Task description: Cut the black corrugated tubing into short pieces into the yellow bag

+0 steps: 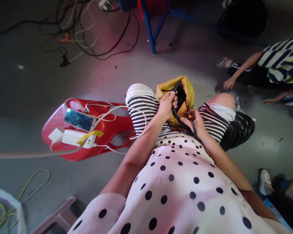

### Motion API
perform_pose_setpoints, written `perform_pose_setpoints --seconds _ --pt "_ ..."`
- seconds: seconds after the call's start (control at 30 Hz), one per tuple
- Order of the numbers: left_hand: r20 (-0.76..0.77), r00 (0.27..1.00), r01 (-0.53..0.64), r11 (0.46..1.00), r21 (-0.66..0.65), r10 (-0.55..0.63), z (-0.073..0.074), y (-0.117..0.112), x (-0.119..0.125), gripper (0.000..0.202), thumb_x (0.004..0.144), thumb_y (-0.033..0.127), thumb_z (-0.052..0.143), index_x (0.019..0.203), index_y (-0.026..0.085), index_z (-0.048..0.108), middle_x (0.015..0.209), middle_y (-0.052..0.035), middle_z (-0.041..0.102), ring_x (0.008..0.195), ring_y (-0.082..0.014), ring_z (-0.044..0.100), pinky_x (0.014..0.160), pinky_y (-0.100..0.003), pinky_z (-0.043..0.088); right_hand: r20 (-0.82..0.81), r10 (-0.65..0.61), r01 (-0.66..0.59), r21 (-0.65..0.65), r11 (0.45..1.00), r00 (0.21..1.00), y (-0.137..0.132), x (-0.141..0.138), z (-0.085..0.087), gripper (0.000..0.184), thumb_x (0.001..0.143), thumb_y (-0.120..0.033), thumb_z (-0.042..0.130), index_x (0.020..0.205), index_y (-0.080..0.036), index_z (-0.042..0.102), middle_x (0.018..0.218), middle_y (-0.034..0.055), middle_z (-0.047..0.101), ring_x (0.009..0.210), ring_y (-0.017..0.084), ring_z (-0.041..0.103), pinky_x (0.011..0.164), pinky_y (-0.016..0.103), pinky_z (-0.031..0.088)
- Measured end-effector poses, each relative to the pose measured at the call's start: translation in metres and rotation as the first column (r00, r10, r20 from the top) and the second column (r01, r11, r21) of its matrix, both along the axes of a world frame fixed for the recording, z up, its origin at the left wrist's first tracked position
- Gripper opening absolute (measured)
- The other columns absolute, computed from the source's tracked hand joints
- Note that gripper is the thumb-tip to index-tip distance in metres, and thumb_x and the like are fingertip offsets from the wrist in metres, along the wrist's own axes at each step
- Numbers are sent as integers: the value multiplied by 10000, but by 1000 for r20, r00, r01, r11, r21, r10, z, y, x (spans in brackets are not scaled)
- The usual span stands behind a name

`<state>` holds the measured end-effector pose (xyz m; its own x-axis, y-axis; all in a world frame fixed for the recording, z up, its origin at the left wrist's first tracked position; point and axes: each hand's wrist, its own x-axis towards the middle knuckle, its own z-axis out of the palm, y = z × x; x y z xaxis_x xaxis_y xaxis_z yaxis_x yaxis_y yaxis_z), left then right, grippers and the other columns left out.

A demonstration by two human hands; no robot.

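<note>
Between my knees stands an open yellow bag (189, 89) with a mass of small black pieces (182, 96) inside. Above it, my left hand (169, 103) is closed round a black corrugated tube (175, 112), one end of which sticks up past the fingers. The tube slants down toward my right hand (196, 123). My right fingers are closed on a thin black piece with an orange part (190, 115); its exact kind is unclear. A coil of black tubing (241, 130) hangs beside my right knee.
At left, a red plastic stool (107, 130) carries a phone (79, 119), a white power strip (74, 138) and cables. Tangled cords (85, 35) lie near a blue metal leg (148, 29). Another person's hand (229, 83) is at right. A grey stool (56, 214) stands lower left.
</note>
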<state>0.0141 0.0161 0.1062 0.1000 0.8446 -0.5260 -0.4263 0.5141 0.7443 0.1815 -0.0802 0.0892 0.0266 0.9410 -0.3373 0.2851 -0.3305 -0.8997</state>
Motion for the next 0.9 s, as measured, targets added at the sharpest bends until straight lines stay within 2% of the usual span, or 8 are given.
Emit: perform_pose_setpoints --seconds 0.1,0.23,0.33,0.47,0.57,0.73,0.83,0.9 --pt "-71 991 123 989 80 -117 7 -8 -2 199 1132 368 679 1027 214 611 704 86 451 509 -50 329 489 -193 281 -43 -44 42 -47 998 998 13 7 8 790 724 -809 905 1156 -306 475 935 6 664 841 259 666 762 427 581" --pt "-165 966 222 965 139 -198 11 -15 -6 252 1099 407 732 990 223 599 653 103 401 496 -53 295 486 -201 227 16 38 -37 -49 998 999 25 17 21 831 690 -807 953 1172 -310 493 954 24 738 873 297 718 833 486 604" --pt "-229 948 267 946 185 -223 9 -17 -7 296 1069 460 772 982 217 626 631 101 410 514 -59 342 505 -211 275 48 70 -68 -49 997 996 28 17 27 837 687 -810 958 1179 -306 505 973 40 777 894 315 750 874 514 619" --pt "-308 921 321 914 247 -240 5 -17 -8 338 1022 510 815 980 208 670 646 80 509 595 -83 498 589 -224 398 47 86 -84 -42 996 995 29 12 29 829 693 -793 958 1172 -305 490 983 48 798 851 301 754 856 505 615" --pt "-341 908 340 903 264 -243 4 -16 -8 325 1021 509 804 985 207 691 660 67 558 657 -101 578 656 -228 450 61 87 -85 -38 996 994 30 11 30 823 699 -793 949 1168 -304 480 966 37 787 867 305 755 840 488 601" --pt "-372 898 354 888 294 -234 6 -17 -7 277 1031 464 779 978 203 701 710 42 611 738 -118 626 723 -229 485 32 77 -75 -55 996 997 32 8 33 820 713 -819 910 1174 -311 459 924 13 741 803 278 712 772 451 566" --pt "-396 880 402 852 334 -261 9 -17 -11 241 1039 429 746 1006 192 724 769 13 660 827 -140 657 780 -235 506 2 75 -75 -57 996 997 33 7 34 821 709 -819 918 1163 -315 456 916 9 720 784 262 685 770 450 567" --pt "-438 851 464 807 365 -292 11 -15 -14 217 1030 397 737 1033 181 747 850 -13 712 894 -157 674 834 -246 518 -15 93 -94 -53 994 996 34 9 34 812 724 -823 913 1167 -316 461 906 3 702 783 256 676 785 455 577"
